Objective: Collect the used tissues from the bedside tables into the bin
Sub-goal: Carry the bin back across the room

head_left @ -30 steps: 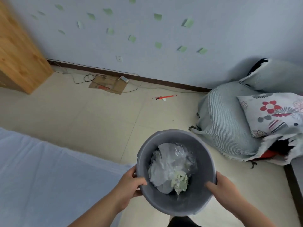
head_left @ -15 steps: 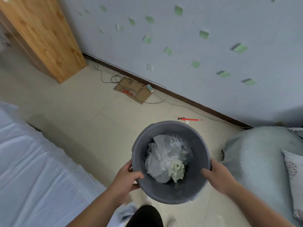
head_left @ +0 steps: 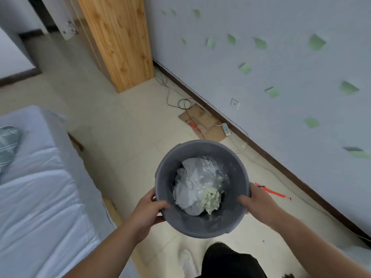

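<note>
Left grip [head_left: 147, 210] and right grip [head_left: 259, 203] each clasp opposite rims of the round grey plastic bin [head_left: 190, 223], crumpled white tissues [head_left: 192, 189] inside.

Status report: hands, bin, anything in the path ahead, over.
Both holding grey bin by rim: left grip, right grip. Inside: crumpled tissues, clear plastic. Close left, bed; along wall, cardboard, cables, orange pen.

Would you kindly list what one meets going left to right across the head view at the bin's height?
bed → left hand → grey bin → right hand → wall
</note>
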A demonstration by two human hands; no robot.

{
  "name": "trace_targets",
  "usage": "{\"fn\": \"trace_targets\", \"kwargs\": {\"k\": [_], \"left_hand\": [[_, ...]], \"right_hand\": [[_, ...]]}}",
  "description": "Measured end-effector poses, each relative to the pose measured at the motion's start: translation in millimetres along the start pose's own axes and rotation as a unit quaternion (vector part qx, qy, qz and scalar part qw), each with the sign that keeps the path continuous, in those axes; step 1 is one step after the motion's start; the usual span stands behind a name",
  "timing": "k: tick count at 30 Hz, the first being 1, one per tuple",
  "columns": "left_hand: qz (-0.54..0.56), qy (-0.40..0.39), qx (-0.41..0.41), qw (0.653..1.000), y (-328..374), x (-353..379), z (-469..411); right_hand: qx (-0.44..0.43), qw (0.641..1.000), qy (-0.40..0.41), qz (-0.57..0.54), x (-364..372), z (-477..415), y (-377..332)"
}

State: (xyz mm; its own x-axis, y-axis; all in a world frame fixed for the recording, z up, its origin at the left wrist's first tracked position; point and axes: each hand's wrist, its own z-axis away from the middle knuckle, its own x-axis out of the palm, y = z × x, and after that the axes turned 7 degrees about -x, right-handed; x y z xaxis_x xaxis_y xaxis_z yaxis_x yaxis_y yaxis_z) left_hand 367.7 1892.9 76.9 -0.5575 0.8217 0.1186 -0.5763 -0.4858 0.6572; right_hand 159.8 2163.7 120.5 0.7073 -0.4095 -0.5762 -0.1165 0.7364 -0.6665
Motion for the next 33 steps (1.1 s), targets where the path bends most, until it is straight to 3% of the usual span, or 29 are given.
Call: {"fn": "trace_targets", "kwargs": {"k": [9, 18, 25, 33], "left_hand": [[0.122, 0.141, -0.039, 0.982, 101.6, -89.4, -87.0], [0.22, 0.216, 0.016, 0.951, 231.4, -174.8, -150.2], [0.311, 0.27, 0.015, 0.911, 272.1, -284.6, -213.7], [0.265, 0.278, 0.003, 0.923, 375.7, -442.4, -271.9]], "right_hand": [[-0.07, 0.993, -0.094, -0.02, 10.2, -217.2, -130.0], [-0.157, 0.965, -0.205, 0.041, 16.4, -423.5, -307.6], [-0.183, 0.939, -0.279, 0.084, 102.0, -538.5, -426.1], [-0.168, 0.939, -0.292, 0.078, 176.9, -648.3, -568.3]]}}
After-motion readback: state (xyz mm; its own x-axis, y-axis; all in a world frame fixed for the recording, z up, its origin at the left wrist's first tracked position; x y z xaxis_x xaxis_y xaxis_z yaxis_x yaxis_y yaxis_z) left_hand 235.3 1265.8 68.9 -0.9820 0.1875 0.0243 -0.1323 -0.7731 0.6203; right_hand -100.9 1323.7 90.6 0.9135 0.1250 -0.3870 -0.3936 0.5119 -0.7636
